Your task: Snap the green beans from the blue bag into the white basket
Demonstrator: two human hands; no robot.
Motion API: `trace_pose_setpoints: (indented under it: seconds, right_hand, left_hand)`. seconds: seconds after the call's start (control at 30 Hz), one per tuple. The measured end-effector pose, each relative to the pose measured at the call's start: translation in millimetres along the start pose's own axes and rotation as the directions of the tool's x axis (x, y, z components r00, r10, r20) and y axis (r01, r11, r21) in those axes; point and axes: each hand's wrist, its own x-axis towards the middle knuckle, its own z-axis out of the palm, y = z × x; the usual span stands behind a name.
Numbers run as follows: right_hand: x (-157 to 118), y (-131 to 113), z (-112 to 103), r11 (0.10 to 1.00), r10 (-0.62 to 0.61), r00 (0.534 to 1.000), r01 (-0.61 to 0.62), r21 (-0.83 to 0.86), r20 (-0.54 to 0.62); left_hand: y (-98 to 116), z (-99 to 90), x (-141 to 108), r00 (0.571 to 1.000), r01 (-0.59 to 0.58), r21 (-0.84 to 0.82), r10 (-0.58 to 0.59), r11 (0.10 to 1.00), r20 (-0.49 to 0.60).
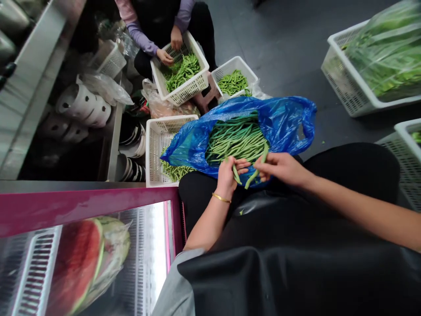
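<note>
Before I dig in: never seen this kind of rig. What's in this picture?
There's no machine, just a seated person's two bare hands. The single picture comes from a camera worn on their head, looking forward and down. The left hand holds a green bean; the right hand pinches a second bean. Just beyond them, an open blue bag holds many long beans. Farther off, another person's hands are in a white basket of beans.
</note>
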Motion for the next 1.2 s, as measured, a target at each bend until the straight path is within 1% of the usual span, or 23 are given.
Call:
trace_pose_setpoints:
  seconds: [0.07, 0.13, 0.2, 0.27, 0.33, 0.37, 0.43, 0.47, 0.5, 0.53, 0.57, 0.6, 0.63, 0.67, 0.7, 0.73, 0.77, 0.83, 0.93, 1.0, 1.07, 1.13, 1.2]
  right_hand:
    - [9, 16, -5, 0.983, 0.142, 0.989, -0.146, 0.109, 0.041]
    - [19, 28, -8, 0.996, 0.090, 0.996, -0.090, -0.015, 0.005]
    - [27, 36, -5, 0.939, -0.104, 0.992, 0.075, -0.336, -0.070]
    - [32, 39, 0, 0.757, -0.276, 0.959, 0.175, -0.629, -0.065]
    - [30, 36, 3, 0.635, -0.287, 0.958, 0.179, -0.752, -0.015]
    - [26, 32, 2, 0.638, -0.236, 0.971, 0.175, -0.749, 0.026]
    - [11, 19, -5, 0.774, -0.049, 0.976, 0.172, -0.610, 0.213]
    - [3, 11, -10, 0.872, 0.048, 0.928, 0.141, -0.469, 0.369]
    - [-6, 4, -15, 0.952, 0.118, 0.836, 0.058, -0.300, 0.536]
    - [-13, -2, -19, 0.987, 0.140, 0.742, -0.052, -0.153, 0.656]
    - [-19, -7, -20, 0.987, 0.142, 0.694, -0.151, -0.049, 0.706]
    - [-21, -9, -18, 0.979, 0.145, 0.720, -0.203, 0.006, 0.678]
    - [-21, -8, -15, 0.981, 0.152, 0.794, -0.194, 0.008, 0.588]
    - [-18, -5, -9, 0.989, 0.147, 0.877, -0.141, -0.046, 0.457]
    - [-14, -1, -3, 0.987, 0.115, 0.938, -0.070, -0.147, 0.328]
    - [-8, 4, 3, 0.963, 0.066, 0.967, 0.003, -0.271, 0.245]
    - [-3, 8, 8, 0.917, 0.020, 0.974, 0.072, -0.392, 0.227]
    - [6, 13, 9, 0.799, -0.024, 0.951, 0.203, -0.566, 0.307]
    - [11, 9, -7, 0.631, -0.137, 0.947, 0.308, -0.712, 0.289]
    - [12, 2, -20, 0.523, -0.288, 0.911, 0.408, -0.749, 0.296]
    - [15, -2, -28, 0.399, -0.381, 0.813, 0.574, -0.715, 0.440]
    - [18, -4, -30, 0.293, -0.375, 0.706, 0.706, -0.645, 0.601]
    - [21, -3, -28, 0.263, -0.333, 0.667, 0.744, -0.614, 0.666]
  left_hand:
    - [-3, 6.0, -7, 0.979, 0.057, 0.130, -0.081, 0.990, 0.187]
    - [-8, 13.1, -13, 0.945, 0.098, 0.206, -0.155, 0.974, 0.287]
    - [-14, 18.0, -15, 0.950, 0.127, 0.171, -0.170, 0.977, 0.264]
    - [-20, 18.4, -13, 0.971, 0.158, 0.101, -0.174, 0.982, 0.167]
    - [-23, 13.4, -14, 0.976, 0.179, 0.113, -0.191, 0.977, 0.105]
    - [-23, 9.3, -16, 0.976, 0.169, 0.159, -0.187, 0.973, 0.109]
    - [-19, -0.3, -23, 0.971, 0.077, 0.302, -0.140, 0.950, 0.192]
    - [-15, -4.6, -26, 0.965, -0.008, 0.364, -0.089, 0.931, 0.248]
    - [-10, -7.8, -30, 0.958, -0.105, 0.394, -0.015, 0.913, 0.288]
    - [-5, -9.7, -32, 0.951, -0.193, 0.386, 0.075, 0.902, 0.300]
    - [-1, -10.1, -33, 0.945, -0.256, 0.345, 0.160, 0.903, 0.285]
    - [2, -9.2, -33, 0.943, -0.287, 0.285, 0.218, 0.915, 0.251]
    - [4, -7.1, -33, 0.946, -0.291, 0.226, 0.244, 0.930, 0.213]
    - [4, -4.2, -31, 0.951, -0.277, 0.192, 0.241, 0.941, 0.191]
    - [2, -1.3, -30, 0.955, -0.263, 0.198, 0.226, 0.944, 0.190]
    - [1, 1.3, -29, 0.956, -0.262, 0.245, 0.215, 0.934, 0.201]
    - [-1, 3.2, -29, 0.953, -0.277, 0.313, 0.217, 0.909, 0.212]
    - [-3, 3.9, -30, 0.948, -0.306, 0.433, 0.228, 0.848, 0.223]
    - [4, -0.3, -32, 0.955, -0.234, 0.519, 0.094, 0.822, 0.282]
    - [12, -3.6, -32, 0.929, -0.198, 0.578, -0.036, 0.791, 0.368]
    - [18, -6.4, -30, 0.890, -0.202, 0.635, -0.132, 0.746, 0.437]
    - [20, -9.0, -27, 0.872, -0.148, 0.663, -0.219, 0.734, 0.438]
    - [17, -11.2, -26, 0.876, -0.042, 0.655, -0.288, 0.754, 0.388]
